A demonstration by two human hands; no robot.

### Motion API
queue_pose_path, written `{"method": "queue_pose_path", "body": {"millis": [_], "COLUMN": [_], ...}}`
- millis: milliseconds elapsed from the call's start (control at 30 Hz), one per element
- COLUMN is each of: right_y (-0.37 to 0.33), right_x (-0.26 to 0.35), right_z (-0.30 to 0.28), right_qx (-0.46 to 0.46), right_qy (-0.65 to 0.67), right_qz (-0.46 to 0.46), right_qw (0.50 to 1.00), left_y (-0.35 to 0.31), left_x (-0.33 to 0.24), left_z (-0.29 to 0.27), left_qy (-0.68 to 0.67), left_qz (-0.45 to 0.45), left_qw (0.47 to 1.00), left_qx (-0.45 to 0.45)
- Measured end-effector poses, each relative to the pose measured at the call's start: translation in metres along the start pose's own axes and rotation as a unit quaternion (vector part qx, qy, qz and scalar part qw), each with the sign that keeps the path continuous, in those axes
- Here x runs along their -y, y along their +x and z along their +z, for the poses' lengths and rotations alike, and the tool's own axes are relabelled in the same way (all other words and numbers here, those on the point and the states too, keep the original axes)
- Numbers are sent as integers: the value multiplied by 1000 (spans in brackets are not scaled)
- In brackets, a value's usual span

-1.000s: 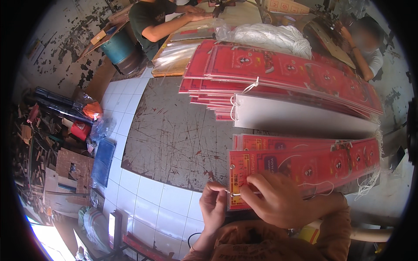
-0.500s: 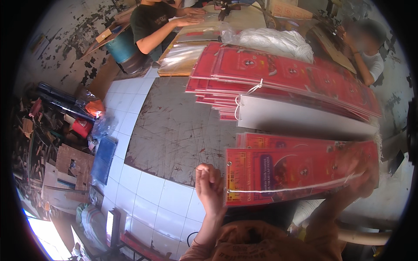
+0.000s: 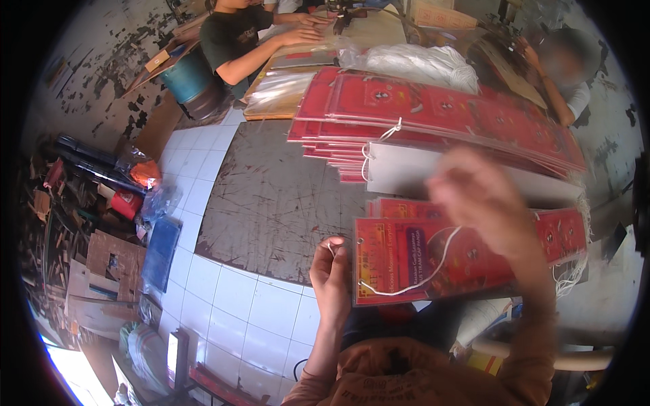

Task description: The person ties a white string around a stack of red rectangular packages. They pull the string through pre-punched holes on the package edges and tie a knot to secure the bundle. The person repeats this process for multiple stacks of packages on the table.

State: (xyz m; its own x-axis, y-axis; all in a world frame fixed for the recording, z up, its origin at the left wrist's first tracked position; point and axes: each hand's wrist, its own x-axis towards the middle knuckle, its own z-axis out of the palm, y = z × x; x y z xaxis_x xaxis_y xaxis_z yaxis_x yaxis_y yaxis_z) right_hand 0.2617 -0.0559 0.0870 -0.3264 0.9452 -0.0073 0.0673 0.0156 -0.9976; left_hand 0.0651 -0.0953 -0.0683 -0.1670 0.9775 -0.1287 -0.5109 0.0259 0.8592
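Note:
A long red printed plastic sheet [image 3: 396, 260] lies at the near edge of the table, on top of similar sheets. A thin white string [image 3: 433, 276] comes from the hole in its lower left corner and arcs up toward my right hand [image 3: 477, 196]. That hand is raised over the sheet and smeared by motion, so its fingers and any grip are hidden. Beside the sheet's left end, my left hand [image 3: 330, 274] is closed, pinching a short white string end between thumb and fingers. Another hole in the sheet's upper left corner has no string showing.
Beyond lies a stack of red sheets [image 3: 420, 101] with knotted white strings, plus a white sheet [image 3: 399, 166]. White string bundles [image 3: 420, 64] sit farther back. The scratched grey tabletop [image 3: 264, 196] spreads left. Two people work at the far side; a blue drum [image 3: 186, 78] stands left.
My right hand has moved left and up from the sheet's right end, and the string has gone from nearly straight to a slack curve. My left hand has shifted slightly right, up.

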Motion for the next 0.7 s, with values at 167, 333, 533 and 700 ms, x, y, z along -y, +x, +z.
{"method": "queue_pose_path", "body": {"millis": [167,333,533,700], "right_y": [23,22,22,23], "right_x": [-35,-38,-40,-40], "right_z": [27,34,37,35], "right_qx": [76,49,24,41], "right_qy": [-326,-502,-532,-519], "right_qz": [-172,-290,-306,-321], "right_qw": [926,813,789,791], "left_y": [1,0,-3,-2], "left_x": [1,1,-5,-2], "left_z": [4,2,6,9], "left_qy": [-8,18,17,18], "left_qz": [1,8,0,13], "left_qw": [999,999,999,999], "left_qx": [39,45,43,29]}}
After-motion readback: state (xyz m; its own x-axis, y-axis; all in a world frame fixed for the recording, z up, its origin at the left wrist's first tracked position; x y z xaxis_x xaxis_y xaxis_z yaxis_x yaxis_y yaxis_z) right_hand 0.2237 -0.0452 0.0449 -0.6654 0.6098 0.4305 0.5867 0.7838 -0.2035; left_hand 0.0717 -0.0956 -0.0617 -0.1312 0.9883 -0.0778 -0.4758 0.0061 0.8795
